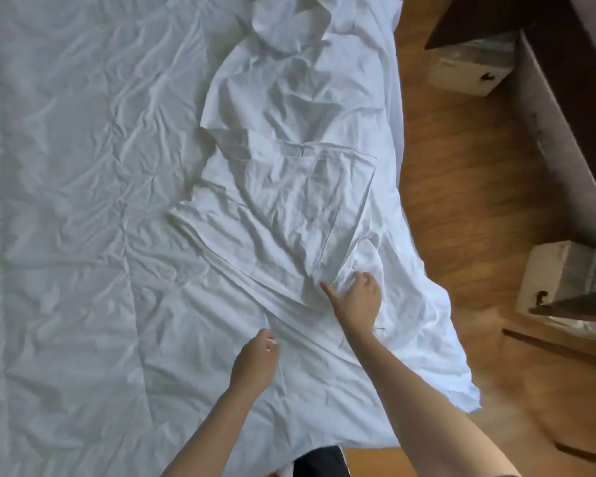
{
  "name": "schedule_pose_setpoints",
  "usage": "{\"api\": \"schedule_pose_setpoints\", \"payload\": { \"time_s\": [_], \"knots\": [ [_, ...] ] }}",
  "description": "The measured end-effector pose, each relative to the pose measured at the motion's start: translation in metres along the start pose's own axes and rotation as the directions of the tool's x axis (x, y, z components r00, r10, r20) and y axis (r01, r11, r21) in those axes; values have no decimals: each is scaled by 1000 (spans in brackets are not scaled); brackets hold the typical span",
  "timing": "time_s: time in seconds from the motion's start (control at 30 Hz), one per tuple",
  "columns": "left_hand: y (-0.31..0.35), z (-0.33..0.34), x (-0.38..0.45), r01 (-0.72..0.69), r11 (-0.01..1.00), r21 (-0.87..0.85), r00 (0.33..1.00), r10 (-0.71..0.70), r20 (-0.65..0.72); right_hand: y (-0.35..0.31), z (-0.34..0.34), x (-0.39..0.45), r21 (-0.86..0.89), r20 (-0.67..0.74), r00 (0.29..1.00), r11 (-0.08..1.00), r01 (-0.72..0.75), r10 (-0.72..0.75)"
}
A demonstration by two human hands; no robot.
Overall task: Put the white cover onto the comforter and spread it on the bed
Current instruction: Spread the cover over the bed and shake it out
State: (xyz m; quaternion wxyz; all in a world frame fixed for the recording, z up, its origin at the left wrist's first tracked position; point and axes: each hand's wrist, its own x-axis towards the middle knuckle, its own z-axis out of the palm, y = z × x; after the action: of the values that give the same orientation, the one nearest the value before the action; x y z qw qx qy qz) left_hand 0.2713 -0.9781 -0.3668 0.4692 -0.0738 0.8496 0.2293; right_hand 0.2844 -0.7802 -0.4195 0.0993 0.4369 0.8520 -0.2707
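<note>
From my remote position the head view looks straight down on the bed, and I read it from the left edge across. The comforter (69,201) fills the left portion of the view: a quilted white layer, heavily wrinkled, lying flat on the bed. To its right lies the white cover (289,187), thinner and brighter, partly folded into overlapping panels with visible hems, bunched at the top of the view and lying on top of the comforter's right part; its right edge hangs over the bed side toward the floor (461,208). The left hand (255,363) is low in the view on the cover, back of the hand upward, fingers curled downward at the fabric; I cannot tell whether this grip actually pinches the cloth or only rests on it. The right hand (356,299) sits further up and to the right, thumb extended to the left, fingers curled into a gathered fold of the cover, so this grip is closed on the cover. Both forearms enter from the bottom edge. A dark garment (320,463) shows between them at the bottom edge. Right of the bed is brown wood-grain flooring. At far right stands dark wooden furniture (572,108), with 2 pale blocks (468,68) near its legs, 1 at upper right and 1 at mid right.
</note>
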Motion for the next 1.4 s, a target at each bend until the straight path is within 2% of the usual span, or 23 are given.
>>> {"api": "schedule_pose_setpoints", "payload": {
  "time_s": [0.13, 0.23, 0.27, 0.3, 0.37, 0.4, 0.43, 0.5, 0.57, 0.6, 0.7, 0.87, 0.97, 1.07, 1.2, 1.3, 1.4],
  "knots": [
    [32, -14, 20, -100, 995, -5, 994, 100, -39, -33, 23, 24, -48, -34, 999, 998, -43, 42],
    [54, -36, 31, -167, 985, -39, 980, 161, -119, -55, 25, 32, 129, 23, 996, 987, -93, 91],
    [61, -44, 32, -195, 979, -52, 968, 183, -170, -65, 22, 25, 195, 56, 998, 980, -40, 30],
    [67, -53, 32, -227, 972, -62, 951, 208, -228, -77, 19, 11, 224, 75, 993, 972, 75, -94],
    [77, -71, 29, -280, 959, -39, 921, 256, -293, -101, 17, -29, 248, 152, 924, 919, 308, -350],
    [80, -79, 27, -277, 961, 14, 920, 270, -286, -111, 19, -51, 259, 189, 881, 888, 380, -433],
    [80, -88, 23, -252, 963, 93, 927, 268, -263, -119, 21, -74, 279, 206, 852, 863, 421, -482],
    [69, -108, 18, -170, 951, 257, 937, 237, -258, -131, 26, -113, 301, 176, 840, 840, 451, -513],
    [50, -131, 12, -133, 924, 359, 908, 259, -329, -143, 25, -140, 271, 101, 820, 809, 522, -563],
    [40, -144, 8, -145, 925, 351, 890, 277, -363, -151, 25, -151, 252, 80, 803, 792, 557, -590],
    [10, -183, -11, -231, 961, 150, 835, 275, -476, -187, 22, -189, 245, 58, 800, 785, 569, -598],
    [-73, -295, -50, -308, 924, -229, 769, 99, -632, -297, 30, -282, 238, 18, 780, 761, 604, -625],
    [-149, -385, -72, -402, 850, -342, 685, 31, -728, -383, 46, -346, 257, 11, 747, 724, 640, -664],
    [-224, -466, -93, -464, 810, -358, 615, 4, -788, -462, 66, -413, 262, 14, 694, 673, 692, -719],
    [-298, -511, -141, -491, 767, -414, 596, -51, -801, -512, 101, -491, 270, 80, 650, 644, 715, -755],
    [-344, -495, -156, -424, 798, -429, 617, -92, -781, -502, 133, -519, 274, 158, 695, 707, 651, -701],
    [-378, -469, -149, -386, 775, -501, 679, -129, -722, -480, 160, -532, 188, 217, 752, 782, 594, -623]
  ]
}}
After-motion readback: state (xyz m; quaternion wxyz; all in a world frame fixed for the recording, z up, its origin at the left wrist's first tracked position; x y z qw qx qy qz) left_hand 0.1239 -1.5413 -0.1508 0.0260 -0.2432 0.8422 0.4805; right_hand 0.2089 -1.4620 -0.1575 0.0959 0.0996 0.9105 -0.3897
